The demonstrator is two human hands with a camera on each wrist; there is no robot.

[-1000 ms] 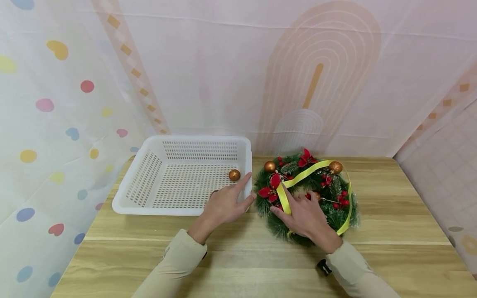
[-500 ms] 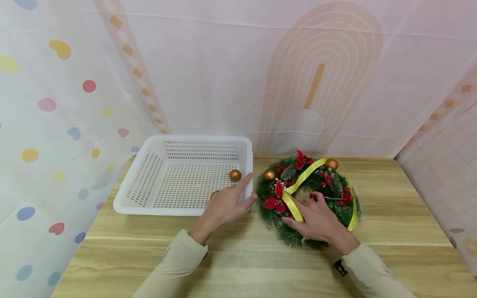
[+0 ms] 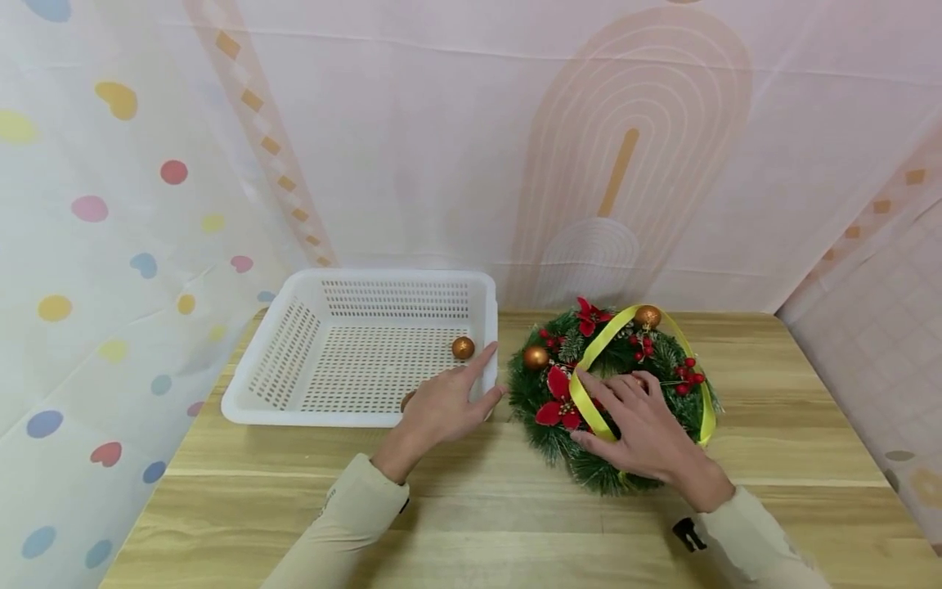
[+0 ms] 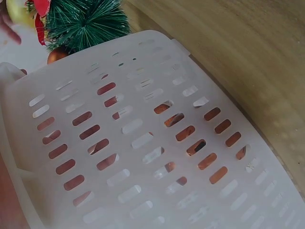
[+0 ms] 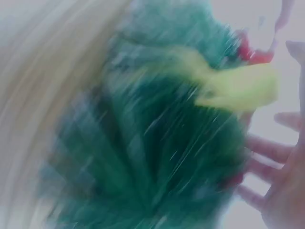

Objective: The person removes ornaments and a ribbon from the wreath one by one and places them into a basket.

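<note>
My left hand (image 3: 445,401) lies over the right front corner of a white plastic basket (image 3: 243,401), its index finger and thumb stretched out to the right rim. In the left wrist view, the basket's slotted wall (image 4: 128,157) covers much of the view. My right hand (image 3: 643,429) spreads over the middle of a green Christmas wreath (image 3: 530,380), fingers loosely bent. A yellow ribbon (image 3: 599,339) runs beside its index finger and thumb. A copper bauble (image 3: 642,379) shows at its fingertips. The right wrist view is blurred, with the ribbon (image 5: 248,88) beside spread fingers (image 5: 269,148).
Inside the basket lie a copper bauble (image 3: 463,348) and another round thing (image 3: 408,399) partly hidden by my left hand. Red poinsettias (image 3: 559,401), berries (image 3: 689,376) and more baubles (image 3: 536,357) decorate the wreath. The wooden table (image 3: 508,523) meets a printed backdrop (image 3: 412,164) behind.
My right hand has moved rightward, and the wreath has shifted slightly right and turned with it. The left hand has kept its place; a second round thing now shows beside it in the basket.
</note>
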